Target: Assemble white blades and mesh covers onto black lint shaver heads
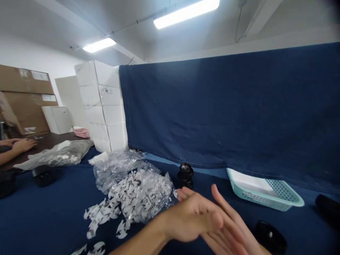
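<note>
Two bare hands meet near the front edge of a counter covered in dark blue cloth. The left hand and right hand overlap, fingers extended and thumbs held apart; whether anything small sits between the palms cannot be told.

Just left of and beyond them, a heap of small white curved pieces spills from a crumpled clear plastic bag, with strays scattered toward the front edge. Behind the hands, toward the counter's back edge, stands a black ringed object. A teal perforated basket with something white inside sits by the back edge, on the right; nearer the front is a round black object with a pale knob.

A navy cloth curtain hangs along the back edge, beside stacked white boxes. Far left, another person's hands rest over a dark brown counter, near a filled plastic bag.
</note>
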A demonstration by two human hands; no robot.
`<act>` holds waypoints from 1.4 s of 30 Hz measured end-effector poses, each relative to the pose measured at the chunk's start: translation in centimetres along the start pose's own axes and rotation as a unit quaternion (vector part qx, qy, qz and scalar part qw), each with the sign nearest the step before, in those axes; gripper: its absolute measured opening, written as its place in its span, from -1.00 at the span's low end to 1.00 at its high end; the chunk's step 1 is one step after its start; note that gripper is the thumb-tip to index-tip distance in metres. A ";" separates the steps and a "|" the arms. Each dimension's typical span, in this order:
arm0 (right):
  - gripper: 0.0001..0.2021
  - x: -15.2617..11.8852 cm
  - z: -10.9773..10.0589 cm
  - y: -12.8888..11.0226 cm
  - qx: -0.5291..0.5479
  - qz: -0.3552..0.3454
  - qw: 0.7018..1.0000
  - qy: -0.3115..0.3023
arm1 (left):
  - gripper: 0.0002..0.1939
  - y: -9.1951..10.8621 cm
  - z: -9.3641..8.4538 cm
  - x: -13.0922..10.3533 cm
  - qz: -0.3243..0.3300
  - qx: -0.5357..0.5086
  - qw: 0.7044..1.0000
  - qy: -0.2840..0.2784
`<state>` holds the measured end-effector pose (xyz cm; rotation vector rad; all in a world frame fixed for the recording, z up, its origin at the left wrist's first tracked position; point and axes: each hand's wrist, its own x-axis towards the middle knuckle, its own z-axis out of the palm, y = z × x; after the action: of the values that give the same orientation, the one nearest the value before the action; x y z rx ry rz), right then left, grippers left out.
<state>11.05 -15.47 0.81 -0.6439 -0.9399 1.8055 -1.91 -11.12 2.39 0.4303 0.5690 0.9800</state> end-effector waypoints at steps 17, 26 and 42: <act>-0.33 0.0 -1.4 1.8 0.107 -0.013 0.994 0.017 | -0.14 -2.5 0.4 2.2 -0.017 0.404 0.871 -0.281; -0.58 1.8 -4.0 -2.7 0.156 -0.075 0.962 0.213 | -0.17 -4.1 1.5 1.0 0.127 0.433 0.872 -0.188; -0.88 0.8 -7.7 -1.9 0.090 -0.072 0.957 0.265 | -0.52 -2.1 2.7 -0.8 0.254 0.507 0.822 -0.049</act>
<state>17.58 -11.82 -2.04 -0.8614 -0.4426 1.4572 0.80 -13.11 3.43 1.6511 0.8863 1.0840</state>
